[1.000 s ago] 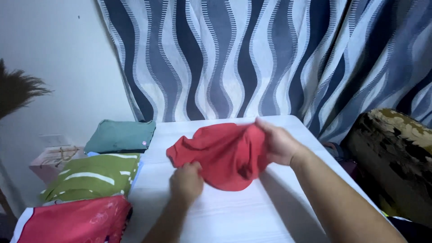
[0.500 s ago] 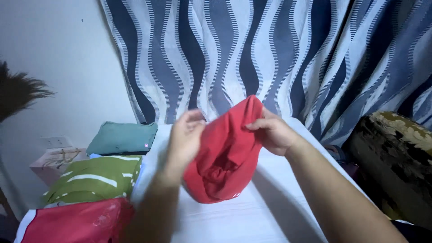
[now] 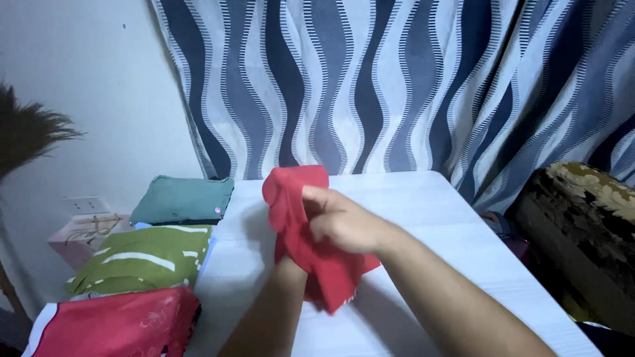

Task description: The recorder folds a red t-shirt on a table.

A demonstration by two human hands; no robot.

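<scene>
Wavy blue-and-white curtains (image 3: 397, 86) hang behind the white counter (image 3: 436, 218) where we work. Over it we hold 1 red cloth (image 3: 311, 244), bunched and lifted off the surface, its lower end hanging near the counter top. Our right hand (image 3: 344, 221) has its grip clamped on the cloth's upper part. Our left hand (image 3: 291, 268) is almost wholly hidden behind the fabric, so we cannot tell whether its grip is closed or apart; only the forearm shows. Half a second ago both hands held the cloth higher and wider apart, with the left hand in plain sight; now the hands sit close together and the cloth is narrower. At the left lie 3 folded garments: 1 teal (image 3: 182, 198), 1 green with white stripes (image 3: 142, 258), 1 red patterned (image 3: 112, 324), cut off by the frame's edge.
</scene>
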